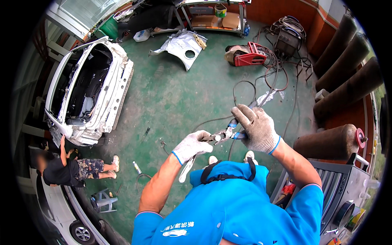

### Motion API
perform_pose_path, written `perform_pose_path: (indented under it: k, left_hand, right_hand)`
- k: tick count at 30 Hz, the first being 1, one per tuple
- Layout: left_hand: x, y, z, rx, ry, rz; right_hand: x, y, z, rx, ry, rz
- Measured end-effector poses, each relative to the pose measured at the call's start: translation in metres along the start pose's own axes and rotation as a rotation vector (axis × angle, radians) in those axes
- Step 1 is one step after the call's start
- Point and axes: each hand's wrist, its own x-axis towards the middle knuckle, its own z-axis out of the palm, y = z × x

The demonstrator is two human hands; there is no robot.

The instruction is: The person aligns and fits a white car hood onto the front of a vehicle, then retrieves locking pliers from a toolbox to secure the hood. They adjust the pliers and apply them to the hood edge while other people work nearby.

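My right hand (260, 130), in a knitted work glove, holds a pair of blue-handled pliers (230, 131) in front of my body. Its index and middle fingers reach out past the upper handle; the handles run in under the palm. My left hand (190, 147), gloved in the same way, is closed at the jaw end of the pliers. A small dark piece shows between its fingertips and the jaws; its kind is unclear. Below that hand hangs a pale, narrow strip (187, 169), and the glove hides its upper end.
A stripped white car body (116, 92) stands at left, a person (67, 168) beside it. A grey stool (103, 200) is nearby. Cables (267, 77) trail from a red machine (250, 55). Gas cylinders (326, 141) and a tool cart (341, 179) line the right. A silver panel (179, 44) lies ahead.
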Motion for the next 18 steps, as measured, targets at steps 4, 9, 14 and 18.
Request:
perform_pose_path:
  k: [4, 9, 14, 18]
  left_hand:
    - [0.002, -0.004, 0.000, -0.008, -0.014, -0.040]
    - [0.003, -0.011, 0.004, -0.084, -0.040, -0.052]
    - [0.007, -0.009, 0.011, -0.176, -0.074, -0.071]
    - [0.011, -0.014, 0.012, -0.099, 0.034, -0.088]
  right_hand:
    - [0.008, 0.008, -0.008, -0.103, 0.083, -0.172]
    - [0.014, 0.018, -0.002, -0.010, 0.100, -0.258]
    - [0.012, 0.023, 0.014, 0.118, -0.029, -0.222]
    - [0.013, 0.024, 0.016, 0.047, -0.082, -0.209]
